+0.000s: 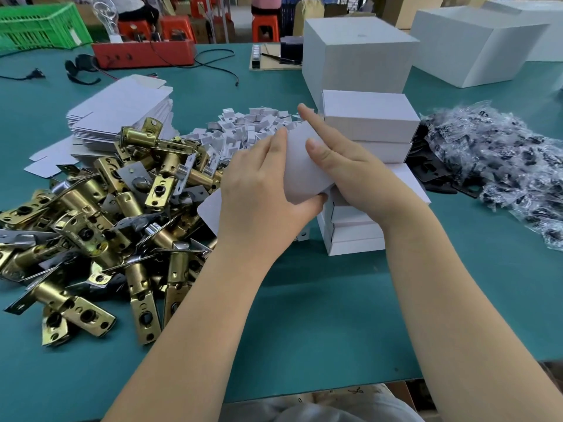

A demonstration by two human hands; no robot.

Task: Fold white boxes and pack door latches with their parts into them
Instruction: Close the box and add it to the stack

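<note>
Both hands hold one white box blank (pixel 300 166) above the desk (pixel 304 300), just in front of the stack of folded boxes (pixel 368 123). The left hand (pixel 259 190) curls round its near-left edge with the thumb underneath; the right hand (pixel 341 166) presses on top, forefinger straight, thumb on the panel. The card looks thin and light, stiff along the panels but bending readily at the scores, so it is best held by the edges beside a crease; whether a flap is already tucked is hidden by the hands. The brass door latches (pixel 100 214) heaped at the left look heavy and hard, best taken by the barrel.
</note>
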